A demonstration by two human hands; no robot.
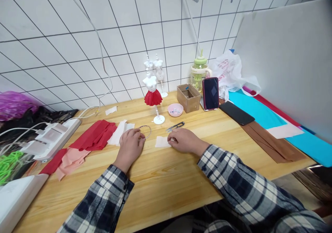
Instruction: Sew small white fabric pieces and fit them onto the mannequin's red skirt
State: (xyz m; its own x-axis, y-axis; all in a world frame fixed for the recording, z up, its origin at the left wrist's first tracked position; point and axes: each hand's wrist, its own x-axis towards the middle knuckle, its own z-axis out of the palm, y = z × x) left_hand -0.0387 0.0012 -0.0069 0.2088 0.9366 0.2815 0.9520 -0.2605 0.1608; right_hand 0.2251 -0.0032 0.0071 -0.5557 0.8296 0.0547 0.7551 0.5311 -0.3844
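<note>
My left hand [130, 147] rests on the table with its fingers curled in, closed on the near edge of a thin wire ring [150, 130]. White cloth pieces [119, 132] lie just behind that hand. My right hand [184, 139] is closed, thumb against forefinger, at the right end of a small white cloth piece [161, 142] lying flat. Beyond its knuckles are small thread snips [175, 126]. A white mini dress form [150, 83] wearing a pleated red skirt [153, 98] stands behind both hands.
A pink dish [175, 110] of small beads, a cardboard box [189, 97], an upright phone [210, 93] and a green-lidded bottle [199, 72] stand behind. Red cloth [94, 135] and a power strip [55, 139] lie left. A black phone [237, 113] and brown cloth [272, 141] lie right.
</note>
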